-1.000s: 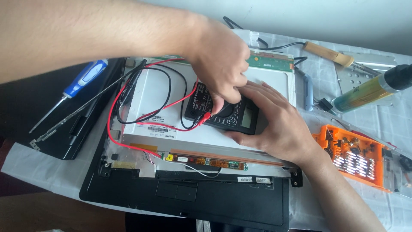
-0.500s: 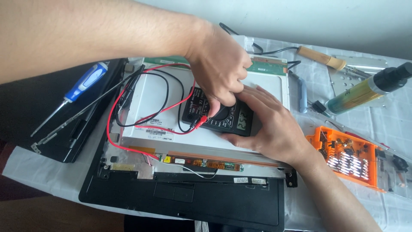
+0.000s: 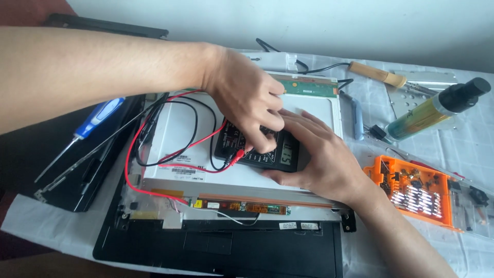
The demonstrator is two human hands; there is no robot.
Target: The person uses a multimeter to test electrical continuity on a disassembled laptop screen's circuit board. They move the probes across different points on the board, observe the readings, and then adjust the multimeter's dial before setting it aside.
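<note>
A black rectangular handheld meter (image 3: pixel 257 148) with a small grey display lies on the white back of a bare flat display panel (image 3: pixel 180 123), near the panel's middle. The left hand (image 3: pixel 247 100) reaches in from the left and bends over the meter, its fingertips (image 3: pixel 266 145) pinched on the round dial at the meter's centre. The right hand (image 3: pixel 321 154) comes from the near right and cups the meter's right end, thumb along its near edge and fingers spread flat over its far side, steadying it.

A red lead wire (image 3: pixel 135 170) and a black lead wire (image 3: pixel 191 135) loop across the panel left of the meter and plug into its left end. The panel sits in a black plastic laptop lid shell (image 3: pixel 216 247). A blue-handled screwdriver (image 3: pixel 98 119) lies to the far left. To the right are an orange plastic bit case (image 3: pixel 417 190), a yellow-green tube with a black cap (image 3: pixel 437 108) and a wooden-handled soldering iron (image 3: pixel 378 74).
</note>
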